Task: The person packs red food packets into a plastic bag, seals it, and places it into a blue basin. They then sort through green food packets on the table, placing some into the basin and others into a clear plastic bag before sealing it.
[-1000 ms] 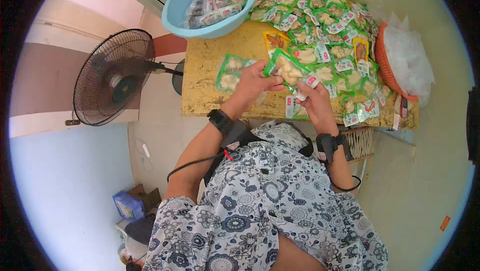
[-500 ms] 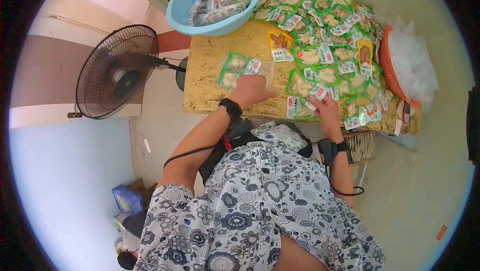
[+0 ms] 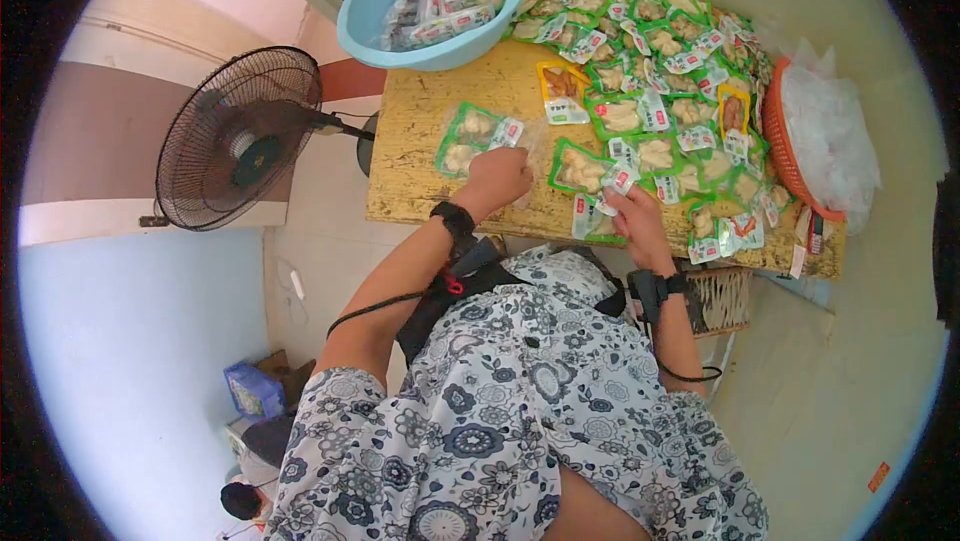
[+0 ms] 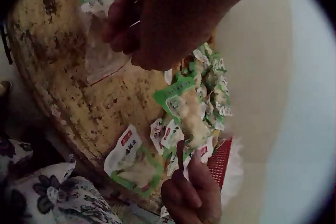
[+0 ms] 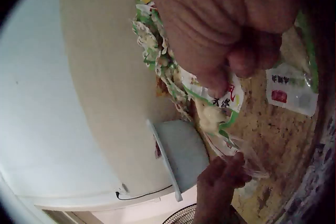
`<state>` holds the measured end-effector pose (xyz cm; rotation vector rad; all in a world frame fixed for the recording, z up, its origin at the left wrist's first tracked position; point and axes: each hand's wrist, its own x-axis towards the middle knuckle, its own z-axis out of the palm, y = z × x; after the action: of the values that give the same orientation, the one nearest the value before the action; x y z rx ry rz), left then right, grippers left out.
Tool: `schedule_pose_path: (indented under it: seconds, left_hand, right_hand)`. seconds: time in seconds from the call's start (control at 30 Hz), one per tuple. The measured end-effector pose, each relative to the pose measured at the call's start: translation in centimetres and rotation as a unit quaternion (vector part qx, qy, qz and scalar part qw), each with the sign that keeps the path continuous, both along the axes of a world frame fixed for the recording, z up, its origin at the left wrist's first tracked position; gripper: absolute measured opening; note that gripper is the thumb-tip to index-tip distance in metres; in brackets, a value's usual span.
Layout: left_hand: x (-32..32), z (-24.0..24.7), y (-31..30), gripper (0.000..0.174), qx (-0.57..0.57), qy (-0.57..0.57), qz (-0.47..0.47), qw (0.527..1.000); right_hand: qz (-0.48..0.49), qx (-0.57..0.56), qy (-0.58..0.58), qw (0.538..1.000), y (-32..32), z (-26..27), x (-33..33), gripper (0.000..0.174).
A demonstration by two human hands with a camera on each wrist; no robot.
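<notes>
A clear plastic bag [image 3: 537,141] with green-edged food packets [image 3: 474,131] inside lies on the yellow table. My left hand [image 3: 497,181] is at the bag's right end, its fingers pinching the thin film [image 5: 247,153]. My right hand [image 3: 640,221] grips a green-edged packet [image 3: 578,169] by its white label end, between thumb and fingers. Pale, lumpy food shows through the packet's window, which points toward the left hand. Under the held packet, near the front edge, lies another green packet [image 3: 592,221].
A large heap of green packets [image 3: 660,61] covers the table's right side. Yellow packets [image 3: 563,91] lie among them. A blue basin [image 3: 430,51] of bagged goods stands at the back left. At the right, an orange basket [image 3: 785,141] holds clear bags. A fan [image 3: 240,141] stands left of the table.
My left hand let go of the packet that both hands held and moved left to the clear bag. My right hand kept the packet, lowered it, then brought it slightly left.
</notes>
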<state>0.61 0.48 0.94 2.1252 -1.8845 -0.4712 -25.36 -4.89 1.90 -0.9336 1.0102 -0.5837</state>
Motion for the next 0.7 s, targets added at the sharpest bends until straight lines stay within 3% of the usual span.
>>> schedule_pose_path:
  seconds: [0.27,0.47,0.7]
  left_hand:
    - [-1.4,3.3,0.9,0.019,-0.078,0.021,0.018,0.997]
    - [-2.5,4.4,0.7,0.018,-0.084,0.009,-0.001,0.996]
    - [-3.9,6.1,1.1,0.022,-0.096,0.02,-0.037,0.995]
  right_hand:
    - [0.108,-0.016,0.07,0.992,-1.7,-0.7,3.8,0.011]
    - [0.15,0.045,-0.008,0.988,-2.7,-0.8,6.9,0.012]
    - [0.212,0.042,-0.071,0.974,-5.5,-6.4,11.3,0.01]
